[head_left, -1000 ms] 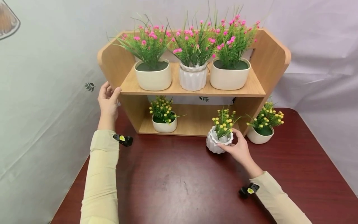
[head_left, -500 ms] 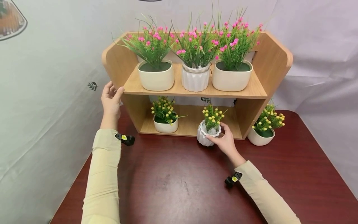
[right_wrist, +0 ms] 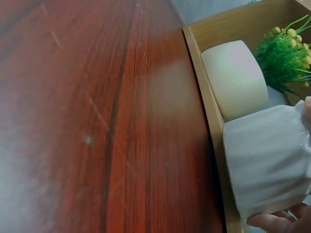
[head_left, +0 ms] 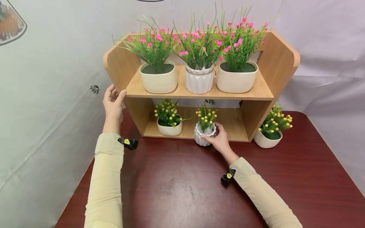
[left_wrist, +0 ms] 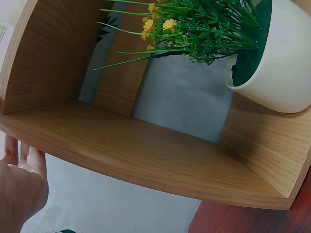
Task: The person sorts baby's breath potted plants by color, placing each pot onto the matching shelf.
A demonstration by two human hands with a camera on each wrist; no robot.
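In the head view my right hand (head_left: 218, 137) grips the rim and side of a white fluted flowerpot (right_wrist: 269, 158) with yellow flowers. The flowerpot is upright at the lower shelf's front edge; I cannot tell whether its base touches the wood. My left hand (head_left: 113, 104) holds the left side panel of a wooden two-tier shelf (head_left: 129, 68), thumb at the front edge and fingers on the outer face. Left of the fluted flowerpot, a smooth white pot (head_left: 170, 129) with yellow flowers stands on the lower tier.
On the upper tier stand a left oval pot (head_left: 159, 80), a fluted pot (head_left: 199, 81) and a right oval pot (head_left: 236, 80), all with pink flowers. Another yellow-flowered pot (head_left: 268, 141) is on the dark red table (head_left: 171, 190), right of the shelf.
My right hand has carried the fluted flowerpot leftward and slightly toward the shelf, from near its right end to near its middle. My left hand has kept its place on the side panel.
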